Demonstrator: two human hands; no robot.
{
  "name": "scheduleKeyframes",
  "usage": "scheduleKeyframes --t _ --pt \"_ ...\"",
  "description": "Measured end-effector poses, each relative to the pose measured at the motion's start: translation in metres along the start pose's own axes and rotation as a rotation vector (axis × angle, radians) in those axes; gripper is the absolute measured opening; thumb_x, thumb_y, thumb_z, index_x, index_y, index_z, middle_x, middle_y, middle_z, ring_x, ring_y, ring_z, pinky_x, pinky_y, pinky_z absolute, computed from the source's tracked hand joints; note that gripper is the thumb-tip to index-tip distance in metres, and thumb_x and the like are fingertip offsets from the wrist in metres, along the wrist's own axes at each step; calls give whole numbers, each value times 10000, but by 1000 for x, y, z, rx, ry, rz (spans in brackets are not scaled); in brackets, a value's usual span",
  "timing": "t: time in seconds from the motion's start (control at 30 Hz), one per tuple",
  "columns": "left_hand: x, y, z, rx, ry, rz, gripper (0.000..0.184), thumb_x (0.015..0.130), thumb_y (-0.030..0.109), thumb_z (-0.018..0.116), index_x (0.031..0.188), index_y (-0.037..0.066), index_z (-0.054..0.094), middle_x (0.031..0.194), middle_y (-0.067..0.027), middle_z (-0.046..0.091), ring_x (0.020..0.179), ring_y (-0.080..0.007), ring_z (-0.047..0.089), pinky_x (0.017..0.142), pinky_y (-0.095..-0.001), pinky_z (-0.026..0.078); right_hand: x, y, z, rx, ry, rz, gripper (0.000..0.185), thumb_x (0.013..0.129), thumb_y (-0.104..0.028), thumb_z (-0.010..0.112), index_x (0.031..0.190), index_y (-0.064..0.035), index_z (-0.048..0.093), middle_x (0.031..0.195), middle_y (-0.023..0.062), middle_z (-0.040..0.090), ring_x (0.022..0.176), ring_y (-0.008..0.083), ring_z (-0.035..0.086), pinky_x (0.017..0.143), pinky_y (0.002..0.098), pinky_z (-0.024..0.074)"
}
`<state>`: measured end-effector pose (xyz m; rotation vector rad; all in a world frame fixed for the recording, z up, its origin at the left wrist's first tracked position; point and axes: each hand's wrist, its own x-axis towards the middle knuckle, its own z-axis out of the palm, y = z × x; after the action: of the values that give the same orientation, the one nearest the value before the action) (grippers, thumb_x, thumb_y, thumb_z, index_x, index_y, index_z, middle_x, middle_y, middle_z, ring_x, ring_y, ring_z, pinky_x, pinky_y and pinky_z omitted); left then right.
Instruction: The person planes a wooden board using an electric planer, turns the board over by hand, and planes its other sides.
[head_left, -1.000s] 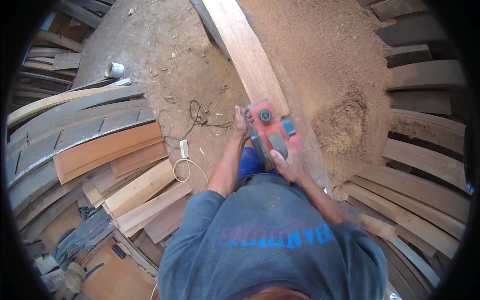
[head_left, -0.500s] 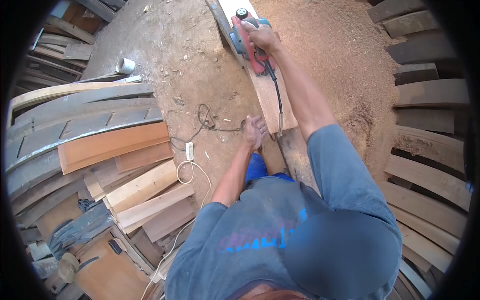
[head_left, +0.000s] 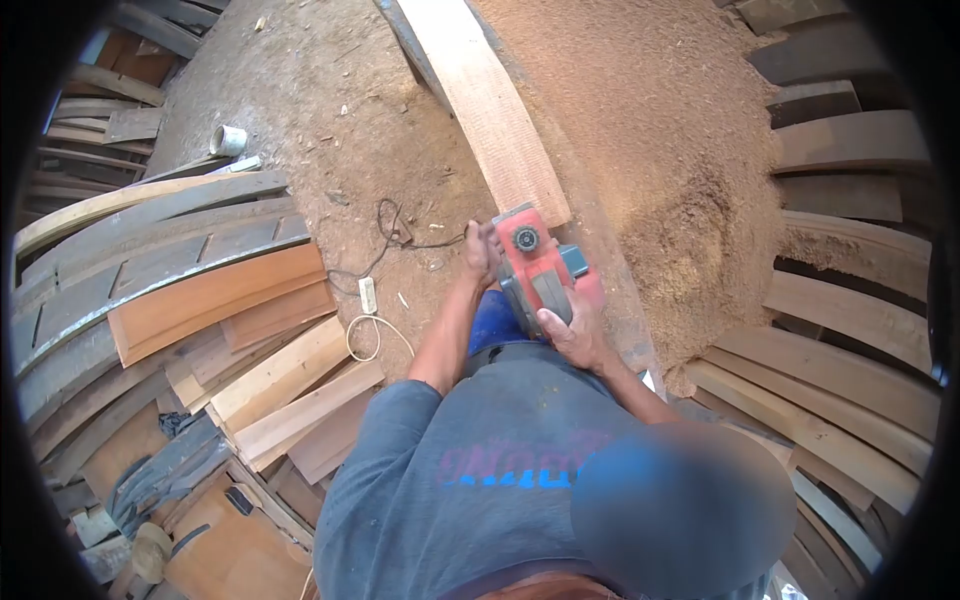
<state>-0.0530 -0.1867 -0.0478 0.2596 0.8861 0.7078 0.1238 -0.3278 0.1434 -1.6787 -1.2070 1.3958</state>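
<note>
A red electric hand planer [head_left: 545, 265] with a black front knob is just past the near end of a pale wooden board [head_left: 500, 130]. My right hand [head_left: 578, 330] is wrapped round the planer's rear handle, close to my body. To the left of the planer, my left hand [head_left: 482, 252] has its fingers curled, with a dark power cord [head_left: 435, 245] running into it from the ground. The left fingertips are partly blurred beside the tool. I cannot tell whether they touch it.
Sawdust and shavings [head_left: 660, 150] cover the ground right of the board. A white extension socket [head_left: 367, 295] with a pale cable lies at left, near stacked planks [head_left: 220, 290]. More timber [head_left: 850, 310] lines the right side. A white pot [head_left: 228, 140] stands at upper left.
My right hand has drawn the planer back along the board from its far part to the near end, close to my body. My left hand is now beside the planer.
</note>
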Motion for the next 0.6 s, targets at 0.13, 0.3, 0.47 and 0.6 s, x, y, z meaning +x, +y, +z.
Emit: scheduleKeyframes --t 0.13,0.3,0.47,0.6 --pt "-10 -73 -29 683 -154 106 476 957 342 509 1323 49 594 1342 -174 637 1248 -289 602 1063 -449 480 49 -24 5 38 5 -10 559 958 -492 664 1113 44 632 904 195 696 850 314 691 801 430 536" --pt "-42 -104 -29 1159 -522 -71 367 927 132 607 1290 79 597 1197 -129 663 1140 -261 610 968 -409 496 157 -90 13 83 8 -44 510 967 -453 665 1027 53 653 804 190 688 757 291 681 714 416 536" --pt "-40 -67 -33 729 -637 -425 352 922 102 616 1270 64 581 985 5 544 919 -143 521 830 -308 465 299 -125 23 41 74 -162 463 995 -434 638 929 25 655 764 103 659 702 207 630 651 375 506" --pt "-15 -2 -40 942 -286 -115 412 944 182 631 1323 34 568 1064 -50 574 936 -180 549 845 -327 468 404 -200 18 18 61 -138 543 1006 -488 605 834 22 676 690 88 647 611 167 625 580 355 508"
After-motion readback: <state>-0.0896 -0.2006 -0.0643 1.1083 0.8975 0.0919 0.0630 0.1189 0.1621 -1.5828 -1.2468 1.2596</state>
